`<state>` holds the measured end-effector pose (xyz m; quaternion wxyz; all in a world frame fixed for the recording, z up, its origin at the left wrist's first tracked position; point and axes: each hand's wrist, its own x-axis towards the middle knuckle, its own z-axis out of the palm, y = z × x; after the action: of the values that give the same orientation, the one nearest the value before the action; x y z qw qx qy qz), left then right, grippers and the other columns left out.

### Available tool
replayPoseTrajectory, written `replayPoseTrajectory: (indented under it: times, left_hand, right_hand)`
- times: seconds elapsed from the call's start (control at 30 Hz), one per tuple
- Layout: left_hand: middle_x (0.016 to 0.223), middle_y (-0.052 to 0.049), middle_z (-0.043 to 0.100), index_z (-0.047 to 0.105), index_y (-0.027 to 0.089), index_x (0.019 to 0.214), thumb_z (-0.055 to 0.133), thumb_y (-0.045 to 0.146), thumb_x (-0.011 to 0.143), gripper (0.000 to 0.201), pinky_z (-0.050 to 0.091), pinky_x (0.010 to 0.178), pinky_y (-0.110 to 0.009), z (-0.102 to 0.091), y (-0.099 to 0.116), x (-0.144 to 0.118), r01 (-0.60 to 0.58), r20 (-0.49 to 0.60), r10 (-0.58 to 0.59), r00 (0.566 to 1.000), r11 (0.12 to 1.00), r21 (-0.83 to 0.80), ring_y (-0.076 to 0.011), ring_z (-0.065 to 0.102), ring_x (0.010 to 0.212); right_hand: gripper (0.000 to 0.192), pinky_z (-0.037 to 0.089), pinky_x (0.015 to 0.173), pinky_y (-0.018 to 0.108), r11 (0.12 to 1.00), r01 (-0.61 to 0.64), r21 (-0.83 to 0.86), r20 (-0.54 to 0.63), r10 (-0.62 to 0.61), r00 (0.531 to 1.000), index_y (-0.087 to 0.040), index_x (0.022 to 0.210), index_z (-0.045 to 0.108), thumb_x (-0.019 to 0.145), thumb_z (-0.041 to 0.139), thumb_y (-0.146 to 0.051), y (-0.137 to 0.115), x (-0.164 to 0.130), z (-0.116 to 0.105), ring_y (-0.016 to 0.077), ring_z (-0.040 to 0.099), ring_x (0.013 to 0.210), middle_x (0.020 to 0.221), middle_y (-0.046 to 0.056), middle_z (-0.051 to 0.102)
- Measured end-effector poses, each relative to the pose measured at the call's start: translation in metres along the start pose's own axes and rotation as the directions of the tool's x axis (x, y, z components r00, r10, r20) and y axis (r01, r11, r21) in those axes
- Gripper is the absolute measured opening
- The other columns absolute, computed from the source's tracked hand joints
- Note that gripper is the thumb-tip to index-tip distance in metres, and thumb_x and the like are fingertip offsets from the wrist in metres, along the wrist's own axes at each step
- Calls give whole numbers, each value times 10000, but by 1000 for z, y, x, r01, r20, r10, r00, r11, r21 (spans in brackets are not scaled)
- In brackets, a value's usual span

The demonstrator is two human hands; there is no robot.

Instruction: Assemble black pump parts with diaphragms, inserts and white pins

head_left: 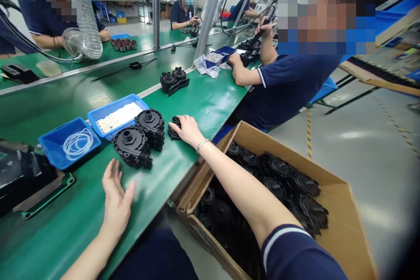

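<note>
Two round black plastic pump housings (pixel 141 138) already set on the green desk (pixel 197 100), third black housing (pixel 173 129) under the gripping right hand (pixel 187 130), left hand (pixel 115 201) open, cardboard box (pixel 341 223) of housings nearly full.

Matt black plastic housings (pixel 133 145) on a smooth green belt (pixel 203 100), beside a brown cardboard box (pixel 348 227).

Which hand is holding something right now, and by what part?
The right hand grasps a black round part by its near rim; the left hand lies open, empty.
</note>
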<state>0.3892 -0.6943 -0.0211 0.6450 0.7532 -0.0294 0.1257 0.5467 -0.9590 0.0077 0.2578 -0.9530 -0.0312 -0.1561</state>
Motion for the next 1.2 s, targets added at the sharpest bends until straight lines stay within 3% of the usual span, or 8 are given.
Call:
replayPoseTrajectory:
  times: [0.13,0.33,0.67,0.83,0.97,1.03,1.1,1.2]
  left_hand:
    - [1676,-106,-10,57,311,1569,577,555,908,875,119,1238,-566,13,2,14,55,-40,-59,997,996,-75,-314,64,1546]
    - [1617,-171,208,160,176,1559,440,604,946,799,105,1261,-483,53,2,47,48,-181,-36,983,997,59,-280,183,1518]
    - [1576,-223,208,184,141,1527,533,554,913,819,140,1247,-521,100,0,80,-93,-145,106,984,992,88,-309,170,1510]
    - [1549,-269,216,214,63,1488,609,623,835,946,134,1244,-497,83,-9,77,-68,-151,76,986,996,61,-339,201,1485]
    - [1504,-240,279,280,82,1440,630,653,806,922,190,1231,-451,72,-15,71,-61,-161,64,985,998,22,-314,282,1441]
    - [1495,-261,273,276,43,1429,633,675,799,961,216,1220,-459,67,-13,66,-33,-132,34,991,999,7,-323,295,1433]
    - [1490,-269,277,276,16,1415,639,691,795,986,229,1215,-480,63,-9,59,-14,-108,15,994,1000,11,-328,313,1421]
    - [1491,-284,285,281,-10,1395,622,751,771,1041,232,1221,-514,55,-3,44,-15,-70,17,997,1000,26,-335,329,1421]
  right_hand:
    - [509,417,1089,418,991,54,121,-122,-39,992,-136,1332,557,1047,328,-489,-19,7,-8,251,534,1263,1318,164,603]
    - [522,371,1155,356,813,181,553,-104,-148,983,-229,1323,603,1010,361,-570,-54,2,-13,197,527,1296,1371,75,601]
    - [603,308,1197,422,870,74,488,16,-94,995,-157,1384,542,943,486,-565,-40,28,-16,246,459,1372,1444,142,539]
    - [492,450,1072,366,918,-10,395,23,1,1000,-137,1391,508,974,507,-398,-45,-7,-88,215,579,1229,1429,156,541]
    - [278,532,884,326,947,-81,310,196,20,980,-201,1013,688,990,463,-363,-68,-128,-166,190,661,957,1034,63,714]
    - [263,530,821,290,942,-160,294,504,-11,864,-209,840,694,965,474,-279,-78,-214,-173,168,667,833,887,28,715]
    - [219,527,770,281,921,-290,261,791,-32,612,-225,750,684,906,530,-228,-78,-300,-149,179,679,785,795,6,711]
    - [282,537,718,314,695,-712,-99,824,458,333,-213,583,585,859,554,-166,-64,-397,-77,228,695,721,617,3,632]
